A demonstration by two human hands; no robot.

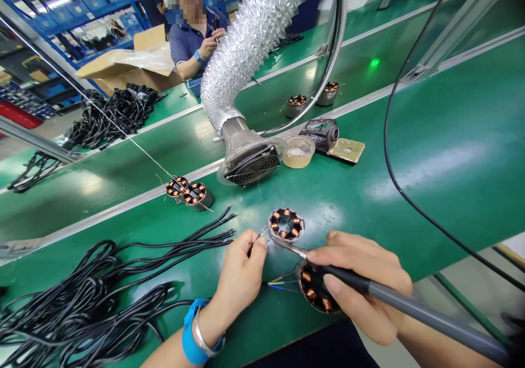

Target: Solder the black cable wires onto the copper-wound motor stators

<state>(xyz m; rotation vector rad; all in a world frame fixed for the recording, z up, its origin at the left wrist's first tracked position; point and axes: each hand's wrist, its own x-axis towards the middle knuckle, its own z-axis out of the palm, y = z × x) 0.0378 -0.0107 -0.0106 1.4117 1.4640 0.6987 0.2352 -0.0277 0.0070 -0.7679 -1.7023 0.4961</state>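
Note:
My left hand point(241, 269), wearing a blue wrist strap and a metal bangle, pinches the thin wire end of a black cable point(260, 236) beside a copper-wound motor stator point(283, 234). That stator stands on the green bench, its fine lead wires reaching toward my left fingertips. A soldering iron point(348, 278) is gripped in my right hand point(369, 283). Its metal tip points at the wires by the stator's lower left edge; whether it touches them I cannot tell. Under my right hand a second stator point(308, 291) is partly hidden, with coloured wires point(281, 285) running to it.
Black cables point(82, 297) lie heaped at left. Further stators point(198, 194) stand by the rail. A fume hose point(238, 56) with a fan grille point(254, 165) hangs over the bench, near a flux cup point(298, 153) and iron stand point(324, 134). Across the line sits a co-worker point(192, 40).

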